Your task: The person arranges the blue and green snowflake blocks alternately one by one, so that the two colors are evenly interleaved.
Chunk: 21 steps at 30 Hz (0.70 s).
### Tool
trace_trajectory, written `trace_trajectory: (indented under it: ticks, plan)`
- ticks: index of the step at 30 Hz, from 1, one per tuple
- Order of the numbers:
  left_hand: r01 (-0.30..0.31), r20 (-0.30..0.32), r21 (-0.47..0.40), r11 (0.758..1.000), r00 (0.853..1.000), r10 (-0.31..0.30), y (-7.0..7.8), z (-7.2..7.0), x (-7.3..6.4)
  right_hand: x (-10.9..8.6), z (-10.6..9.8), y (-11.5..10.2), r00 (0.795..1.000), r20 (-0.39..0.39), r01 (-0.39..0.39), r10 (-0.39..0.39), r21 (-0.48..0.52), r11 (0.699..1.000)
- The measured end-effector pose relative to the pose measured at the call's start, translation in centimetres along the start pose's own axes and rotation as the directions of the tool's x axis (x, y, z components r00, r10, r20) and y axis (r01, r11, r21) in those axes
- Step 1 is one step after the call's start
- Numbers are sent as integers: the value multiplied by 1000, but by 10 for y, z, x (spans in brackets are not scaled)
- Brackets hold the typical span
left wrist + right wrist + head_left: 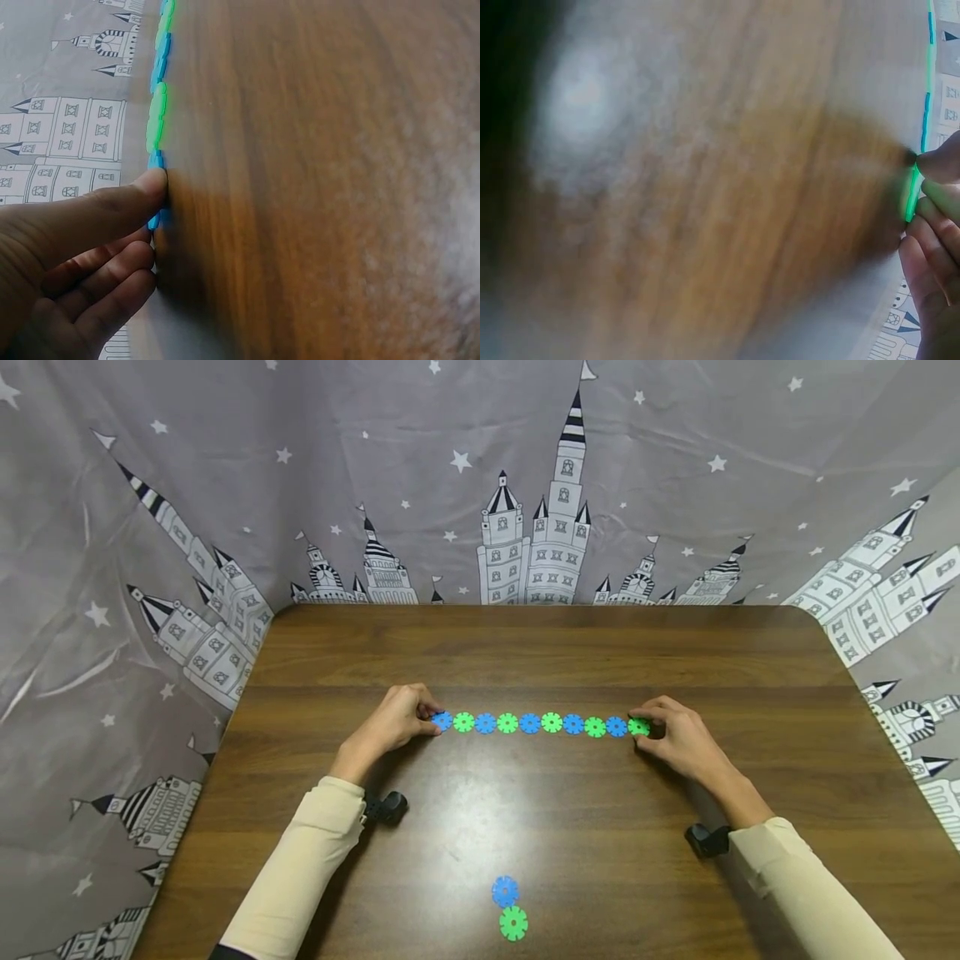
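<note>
A straight row of notched plastic discs (530,723), blue and green by turns, stretches left to right across the wooden table (525,652). At its left end my left hand (393,722) pinches a blue notched disc (442,721); in the left wrist view the thumb lies over part of that disc (154,220). My right hand (682,737) grips the green notched disc (639,727) at the right end between thumb and fingers. The right wrist view shows this disc (912,193) edge-on, partly behind the fingers. Neighbouring discs touch or nearly touch.
Nearer the front edge, a loose blue notched disc (505,891) lies against a green one (513,923). A grey curtain (420,468) printed with castles and stars hangs behind the table and along its sides. Light glares off the tabletop between the arms.
</note>
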<state>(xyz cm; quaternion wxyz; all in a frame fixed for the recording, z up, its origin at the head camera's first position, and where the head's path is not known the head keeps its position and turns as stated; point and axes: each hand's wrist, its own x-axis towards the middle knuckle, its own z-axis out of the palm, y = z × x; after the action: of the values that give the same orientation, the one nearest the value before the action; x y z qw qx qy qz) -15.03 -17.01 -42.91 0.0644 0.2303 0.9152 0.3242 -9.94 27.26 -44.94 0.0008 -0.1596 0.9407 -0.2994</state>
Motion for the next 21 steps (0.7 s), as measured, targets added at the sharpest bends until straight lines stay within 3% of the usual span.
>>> trace_trajectory:
  ticks: [11,16,21]
  plan:
    - [4,1,-5,1000,1000,-4,-2,1,1,0,-3,-7,998,-30,64,-64,-15,998]
    - [17,4,-10,1000,1000,-17,-2,0,0,-3,1,-29,985,-59,165,-165,1,986]
    - [13,6,-8,1000,1000,-13,-2,1,0,-8,11,-61,958,-23,287,-287,27,957]
